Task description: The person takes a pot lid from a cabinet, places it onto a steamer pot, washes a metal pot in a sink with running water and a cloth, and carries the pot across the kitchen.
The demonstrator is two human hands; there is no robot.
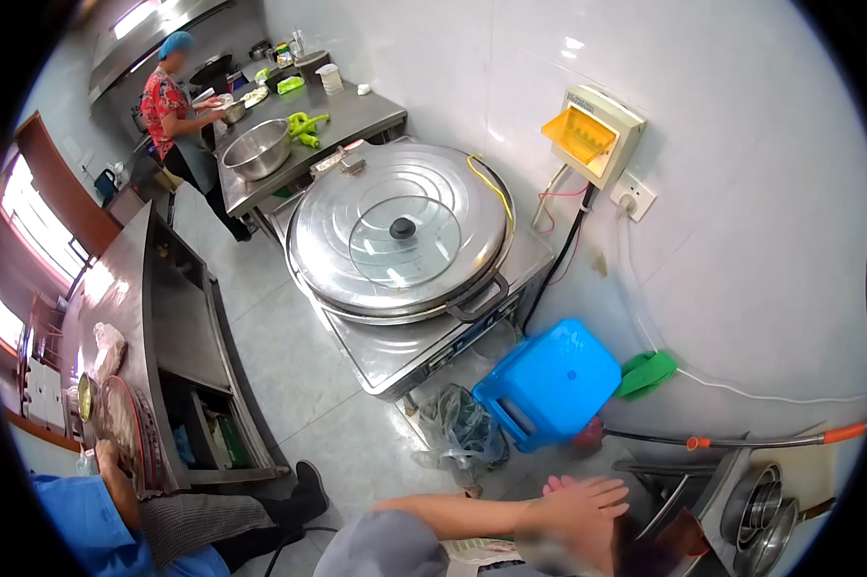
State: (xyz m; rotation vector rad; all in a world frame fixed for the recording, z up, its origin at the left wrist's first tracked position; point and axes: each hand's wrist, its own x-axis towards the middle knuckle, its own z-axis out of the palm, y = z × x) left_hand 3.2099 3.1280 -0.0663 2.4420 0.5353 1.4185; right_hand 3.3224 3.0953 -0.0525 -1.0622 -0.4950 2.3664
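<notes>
My left hand (582, 510) reaches in from the left along the bottom edge, its forearm bare below a grey sleeve. Its fingers are stretched out to the right, and no object shows in them. My right hand (587, 553) seems to lie against the left one, overlapping it; it is blurred and mostly hidden, so its fingers cannot be made out. Just beyond the hands stands a blue plastic stool (558, 380). A clear plastic bag (462, 428) lies beside the stool. To the right are stacked metal bowls (755, 505).
A large round electric griddle (404, 231) with a closed metal lid stands ahead. Behind it, a co-worker (169, 106) works at a steel table (371, 111) holding a metal bowl (257, 151) and green peppers (306, 125). Another person (97, 519) is at the left counter (116, 288).
</notes>
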